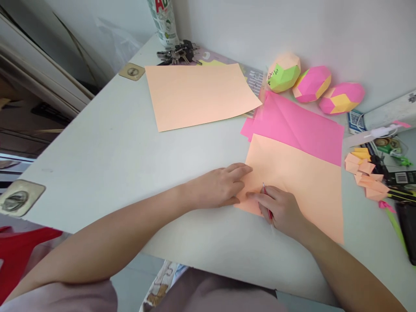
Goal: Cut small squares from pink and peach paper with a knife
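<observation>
A peach sheet of paper [312,190] lies in front of me, partly over pink sheets [299,123]. My left hand [224,186] rests at its left edge, fingers stretched out onto the paper and holding nothing. Just right of it, my right hand [281,208] lies on the same sheet, closed around a slim red pen-like tool [270,214]. A thin metallic end of the tool points up and away from me; whether it is a pen or a blade cannot be made out. Another peach sheet [198,95] lies farther back on the left.
Three faceted paper balls [312,84] stand along the wall. Keys [178,53] and a bottle [164,21] are at the back left. Small folded peach pieces [367,173] and a black object [407,229] lie at the right. The white table's [97,151] left edge carries metal plates.
</observation>
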Demonstrator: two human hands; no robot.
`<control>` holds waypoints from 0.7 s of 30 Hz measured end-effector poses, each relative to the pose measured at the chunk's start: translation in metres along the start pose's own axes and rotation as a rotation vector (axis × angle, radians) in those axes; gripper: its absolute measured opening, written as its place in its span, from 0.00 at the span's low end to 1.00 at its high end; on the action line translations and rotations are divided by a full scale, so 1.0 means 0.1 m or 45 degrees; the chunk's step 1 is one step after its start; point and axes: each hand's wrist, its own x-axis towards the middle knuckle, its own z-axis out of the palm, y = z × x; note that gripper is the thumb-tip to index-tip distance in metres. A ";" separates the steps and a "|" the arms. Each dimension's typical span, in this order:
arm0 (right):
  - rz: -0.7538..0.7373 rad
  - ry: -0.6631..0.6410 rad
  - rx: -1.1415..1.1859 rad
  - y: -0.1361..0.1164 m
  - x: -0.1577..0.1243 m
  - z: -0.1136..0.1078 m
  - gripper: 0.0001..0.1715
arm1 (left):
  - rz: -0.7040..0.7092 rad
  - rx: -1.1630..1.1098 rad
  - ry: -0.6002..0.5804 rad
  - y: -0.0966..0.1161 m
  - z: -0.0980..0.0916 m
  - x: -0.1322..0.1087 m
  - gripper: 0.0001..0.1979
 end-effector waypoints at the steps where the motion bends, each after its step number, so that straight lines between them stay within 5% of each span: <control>1: 0.004 0.007 0.006 0.00 0.00 0.00 0.19 | 0.047 0.032 0.005 0.02 0.00 0.00 0.07; 5: 0.024 0.008 0.031 -0.02 0.01 0.00 0.17 | 0.192 0.030 -0.043 0.11 0.04 0.03 0.14; 12: 0.029 0.068 0.008 -0.04 -0.01 0.01 0.18 | 0.173 -0.053 -0.071 0.15 0.07 0.04 0.14; 21: -0.030 0.073 0.007 0.00 -0.04 0.04 0.20 | 0.063 -0.569 0.005 -0.03 0.07 0.04 0.15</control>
